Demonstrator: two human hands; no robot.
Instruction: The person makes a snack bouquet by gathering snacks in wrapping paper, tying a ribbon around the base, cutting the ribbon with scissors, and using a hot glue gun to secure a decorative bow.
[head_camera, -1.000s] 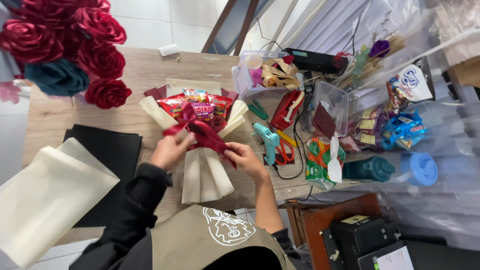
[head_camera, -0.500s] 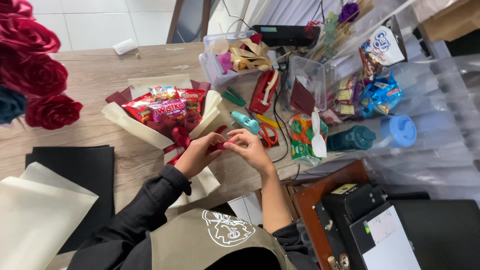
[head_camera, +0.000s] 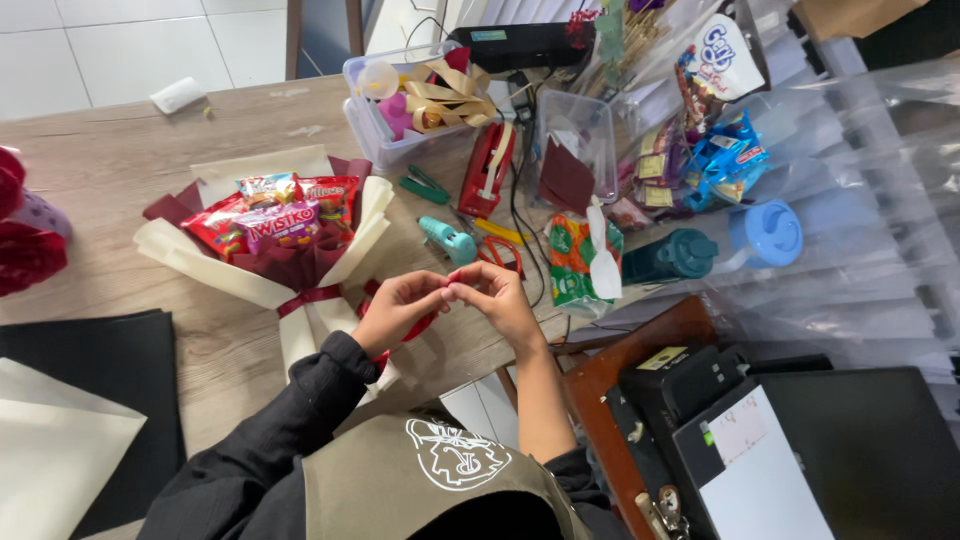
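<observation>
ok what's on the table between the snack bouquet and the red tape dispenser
In the head view, green-handled pliers lie on bare wood between the snack bouquet and the red tape dispenser; a teal glue gun sits just below that line.

You wore a black long-sleeved top; its left sleeve (head_camera: 270, 440) ran down to the wrist, bunched in soft folds at the cuff, so that only your left hand (head_camera: 395, 310) showed bare past it. Your right forearm was uncovered up to the elbow, and your right hand (head_camera: 500, 300) carried no glove or ring that could be made out. Over the top you had an olive-brown apron (head_camera: 420, 485) with a white outlined emblem printed on the chest.
</observation>
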